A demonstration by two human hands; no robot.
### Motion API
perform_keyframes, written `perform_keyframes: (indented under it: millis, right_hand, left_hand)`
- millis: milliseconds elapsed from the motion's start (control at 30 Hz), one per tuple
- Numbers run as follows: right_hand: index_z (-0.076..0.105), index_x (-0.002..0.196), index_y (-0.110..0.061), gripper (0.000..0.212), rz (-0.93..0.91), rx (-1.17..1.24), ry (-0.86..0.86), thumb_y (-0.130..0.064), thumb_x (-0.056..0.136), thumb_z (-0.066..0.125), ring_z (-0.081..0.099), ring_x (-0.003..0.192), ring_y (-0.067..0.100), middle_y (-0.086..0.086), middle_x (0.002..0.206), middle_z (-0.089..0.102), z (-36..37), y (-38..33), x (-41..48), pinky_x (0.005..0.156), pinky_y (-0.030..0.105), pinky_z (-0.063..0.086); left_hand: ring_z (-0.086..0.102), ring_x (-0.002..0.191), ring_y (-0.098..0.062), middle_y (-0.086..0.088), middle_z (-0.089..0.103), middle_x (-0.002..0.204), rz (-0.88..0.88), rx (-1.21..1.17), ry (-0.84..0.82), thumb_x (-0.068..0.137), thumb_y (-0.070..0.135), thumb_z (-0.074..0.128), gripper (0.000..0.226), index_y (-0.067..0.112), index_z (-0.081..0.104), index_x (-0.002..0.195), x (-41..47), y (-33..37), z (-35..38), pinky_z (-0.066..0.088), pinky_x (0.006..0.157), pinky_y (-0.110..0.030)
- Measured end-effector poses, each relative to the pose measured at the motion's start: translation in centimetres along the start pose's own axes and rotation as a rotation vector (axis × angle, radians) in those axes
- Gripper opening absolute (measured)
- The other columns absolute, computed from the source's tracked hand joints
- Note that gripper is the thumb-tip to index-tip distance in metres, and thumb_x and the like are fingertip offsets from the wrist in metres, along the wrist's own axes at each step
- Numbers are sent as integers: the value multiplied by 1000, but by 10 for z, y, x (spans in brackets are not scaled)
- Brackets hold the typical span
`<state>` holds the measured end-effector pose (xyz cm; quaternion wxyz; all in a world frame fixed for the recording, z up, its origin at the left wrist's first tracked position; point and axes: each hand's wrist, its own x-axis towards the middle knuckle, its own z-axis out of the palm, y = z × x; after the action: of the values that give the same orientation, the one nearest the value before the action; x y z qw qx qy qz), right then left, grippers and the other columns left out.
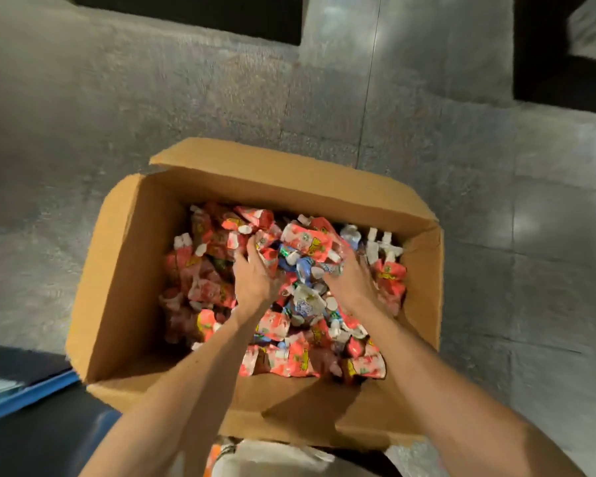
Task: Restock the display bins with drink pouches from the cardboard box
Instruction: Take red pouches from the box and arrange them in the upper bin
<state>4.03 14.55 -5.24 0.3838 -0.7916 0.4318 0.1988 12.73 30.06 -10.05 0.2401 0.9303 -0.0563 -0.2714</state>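
Pouches [291,361], mostly red with a few blue and white ones, lie heaped loose inside the box [128,270], covering its bottom and piled highest toward the middle. Both hands are down in that heap. The left hand [255,277] has its fingers curled into the red ones left of the box's centre. The right hand [351,280] is curled round others right of centre. Between the two sits a clump with a red pouch lying across its top. I judge this to be a two-handed scoop, with nothing lifted clear yet. No display bin can be made out.

The main risk is the middle of the clump. It is squeezed only from its two sides, so slick pouches could slide out underneath as it rises and drop back into the box or over its rim. Their white spouts stick out at all angles and may hook on neighbours, dragging extras up. Motion blur hides how firm either grip is.

The box's far flap [289,166] stands up and outward, while the near flap [324,407] folds inward under the forearms. A load pulled back low could catch on that near one. Straight up from the box looks free. Grey floor [152,98] lies open beyond the box and to both sides. A blue-edged thing [25,397] sits close off the box's near-left corner, so that side is tighter.
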Motion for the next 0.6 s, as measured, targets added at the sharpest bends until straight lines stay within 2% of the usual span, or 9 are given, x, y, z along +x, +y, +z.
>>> perform_keyframes:
  millis: [67, 133, 200, 300, 367, 400, 467, 533, 600]
  right_hand:
    - [32, 150, -20, 74, 31, -2, 25, -31, 89, 72, 35, 141, 32, 11, 154, 34, 9, -10, 26, 109, 40, 37]
    - [37, 147, -26, 77, 25, -22, 13, -39, 82, 78, 30, 143, 34, 12, 155, 24, 19, -14, 46, 112, 42, 36]
    - [39, 144, -35, 82, 34, -76, -21, -49, 75, 81, 27, 142, 39, 14, 155, 17, 29, -15, 61, 113, 49, 34]
    - [43, 139, -34, 67, 23, -247, 11, -50, 82, 75, 28, 136, 43, 17, 149, 22, 33, -18, 68, 112, 52, 33]
    - [47, 138, -29, 57, -37, -323, 74, -49, 89, 67, 32, 133, 40, 17, 145, 31, 31, -19, 69, 110, 49, 33]
    - [49, 138, -26, 55, -76, -356, 87, -51, 91, 63, 33, 132, 38, 16, 143, 35, 30, -17, 68, 110, 47, 33]
    - [50, 138, -23, 56, -132, -402, 66, -53, 92, 60, 35, 130, 36, 15, 139, 41, 27, -14, 67, 110, 46, 33]
    - [53, 136, -21, 55, -149, -388, 57, -52, 91, 61, 37, 128, 35, 12, 137, 44, 23, -12, 68, 108, 47, 33]
    - [53, 136, -19, 53, -179, -374, 63, -47, 92, 62, 38, 127, 34, 9, 136, 48, 16, -9, 68, 107, 45, 34]
  left_hand:
    - [42, 131, -44, -22, 24, 153, 50, 19, 87, 78, 23, 83, 100, 21, 20, 155, 21, -3, 4, 46, 96, -43]
    - [54, 116, -42, -17, 23, 151, 136, 40, 161, 72, 17, 84, 101, 33, 23, 151, 37, -4, 5, 52, 78, -38]
    - [59, 103, -40, -19, 21, 151, 174, 61, 142, 68, 14, 86, 103, 37, 27, 149, 47, -2, 5, 51, 70, -34]
    - [58, 101, -41, -26, 20, 150, 186, 178, 16, 65, 36, 92, 111, 34, 24, 152, 55, 9, 6, 55, 77, -44]
    - [54, 107, -42, -29, 22, 147, 209, 403, -113, 66, 45, 89, 123, 36, 6, 157, 58, 14, 10, 52, 85, -46]
    - [53, 110, -42, -29, 21, 146, 205, 482, -161, 69, 43, 88, 126, 36, -1, 158, 60, 15, 11, 50, 87, -45]
    - [51, 114, -42, -27, 21, 146, 193, 570, -181, 78, 30, 84, 118, 36, -3, 158, 64, 13, 12, 50, 86, -42]
    - [50, 111, -38, -21, 27, 140, 218, 631, -151, 84, 13, 75, 104, 33, 5, 158, 59, 8, 14, 51, 82, -40]
    - [48, 105, -34, -16, 36, 130, 251, 636, -121, 83, 5, 71, 88, 27, 22, 152, 49, 1, 19, 55, 75, -42]
